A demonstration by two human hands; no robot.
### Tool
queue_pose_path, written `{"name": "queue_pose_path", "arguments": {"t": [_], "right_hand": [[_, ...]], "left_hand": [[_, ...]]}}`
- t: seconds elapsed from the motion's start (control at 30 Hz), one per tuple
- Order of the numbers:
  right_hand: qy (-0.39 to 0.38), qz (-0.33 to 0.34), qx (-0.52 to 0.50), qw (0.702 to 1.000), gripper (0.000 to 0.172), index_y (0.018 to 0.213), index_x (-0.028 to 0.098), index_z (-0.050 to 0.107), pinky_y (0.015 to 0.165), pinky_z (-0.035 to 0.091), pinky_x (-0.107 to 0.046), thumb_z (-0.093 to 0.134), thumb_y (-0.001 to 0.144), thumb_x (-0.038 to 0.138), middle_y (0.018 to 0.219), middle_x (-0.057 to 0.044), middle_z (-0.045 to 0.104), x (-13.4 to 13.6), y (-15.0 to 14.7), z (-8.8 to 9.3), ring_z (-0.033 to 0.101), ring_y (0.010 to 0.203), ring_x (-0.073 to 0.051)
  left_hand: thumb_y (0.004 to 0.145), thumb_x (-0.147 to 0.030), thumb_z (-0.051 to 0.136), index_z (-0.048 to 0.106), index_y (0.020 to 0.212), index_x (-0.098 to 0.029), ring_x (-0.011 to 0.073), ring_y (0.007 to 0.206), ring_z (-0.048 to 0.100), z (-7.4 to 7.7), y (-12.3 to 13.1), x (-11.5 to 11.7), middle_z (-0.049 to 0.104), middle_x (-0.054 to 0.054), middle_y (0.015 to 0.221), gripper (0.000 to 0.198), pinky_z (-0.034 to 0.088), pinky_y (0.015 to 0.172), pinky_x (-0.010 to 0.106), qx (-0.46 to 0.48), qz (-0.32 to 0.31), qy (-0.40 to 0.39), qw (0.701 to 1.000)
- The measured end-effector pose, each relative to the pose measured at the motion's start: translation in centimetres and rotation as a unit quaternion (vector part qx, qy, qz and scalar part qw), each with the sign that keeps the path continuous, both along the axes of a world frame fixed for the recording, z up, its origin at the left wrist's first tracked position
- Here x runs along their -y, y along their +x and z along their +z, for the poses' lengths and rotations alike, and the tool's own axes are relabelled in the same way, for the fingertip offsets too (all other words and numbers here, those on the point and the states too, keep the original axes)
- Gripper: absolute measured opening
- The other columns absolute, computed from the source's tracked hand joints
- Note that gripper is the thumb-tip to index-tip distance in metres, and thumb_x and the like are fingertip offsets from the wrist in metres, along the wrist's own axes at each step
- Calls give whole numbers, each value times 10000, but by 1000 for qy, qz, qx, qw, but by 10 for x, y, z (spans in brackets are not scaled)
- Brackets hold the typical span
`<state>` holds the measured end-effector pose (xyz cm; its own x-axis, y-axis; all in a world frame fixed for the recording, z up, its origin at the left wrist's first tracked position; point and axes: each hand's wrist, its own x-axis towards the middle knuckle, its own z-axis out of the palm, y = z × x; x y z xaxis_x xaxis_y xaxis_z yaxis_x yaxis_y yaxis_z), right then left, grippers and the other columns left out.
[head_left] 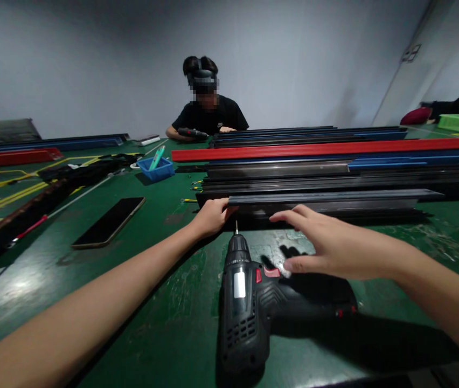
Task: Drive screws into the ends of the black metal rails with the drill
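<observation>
My left hand (212,216) is closed round the near left end of a long black metal profile (326,198), its fingertips partly hidden. Over the handle of a power drill, my right hand (326,240) hovers with thumb and fingers apart, holding nothing. The black cordless drill (242,318) lies on its side on the green table, its bit aimed at the profile and its red trigger just left of my right thumb. Behind the held profile lie several more long profiles, among them a red one (314,149).
A dark phone (109,222) lies left of my left arm. Beyond it stands a blue basket (155,169) with a cutter inside. Yellow strips and a black bundle (23,213) cover the left side. Across the table a person (209,110) sits beside another drill (192,132).
</observation>
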<state>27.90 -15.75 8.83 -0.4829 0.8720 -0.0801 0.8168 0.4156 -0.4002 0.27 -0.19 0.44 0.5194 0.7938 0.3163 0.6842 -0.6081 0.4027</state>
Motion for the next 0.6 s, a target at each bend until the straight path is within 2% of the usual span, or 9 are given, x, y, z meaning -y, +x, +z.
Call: {"name": "queue_pose_path", "arguments": {"t": [0.07,0.2,0.27,0.37,0.47,0.6], "right_hand": [[94,-40,47,994,748,1565,182,464,1064,466,-437,684,900,446,1400,-178,543,-19,25,-8,606,1198,-301],[235,-124,164,950,638,1448,180,586,969,485,-522,687,857,399,1329,-207,592,-49,94,-33,602,1139,-367],[257,-151,204,933,540,1381,182,634,924,484,-508,646,879,380,1307,-214,623,-55,129,-44,611,1123,-376],[265,-167,224,923,408,1292,162,673,901,465,-474,560,919,284,1238,-235,687,-53,167,-51,648,1073,-361],[274,-184,222,918,307,1167,180,715,907,457,-463,509,945,231,1123,-233,739,-46,184,-54,674,1005,-351],[306,-226,205,902,293,1104,215,735,860,474,-438,534,899,160,1085,-216,758,-41,186,-58,684,954,-342]], "left_hand": [[1005,-473,462,778,911,-149,243,753,696,0,0,1,793,115,856,462,464,676,281,-5,9,5,1000],[1015,-502,446,780,900,-162,254,797,721,2,0,1,798,120,864,490,470,685,276,-6,8,3,1000],[1003,-460,457,781,899,-161,262,838,733,3,0,0,803,127,898,453,480,700,277,-14,10,0,1000],[970,-371,469,773,887,-155,257,845,733,5,0,-1,801,123,907,382,498,726,279,-26,11,-5,1000],[948,-332,450,754,887,-158,245,848,727,5,1,0,800,111,918,356,513,748,284,-30,-3,-6,1000],[956,-355,410,713,904,-161,263,890,731,4,3,3,794,134,963,364,528,773,312,-38,8,15,999]]}}
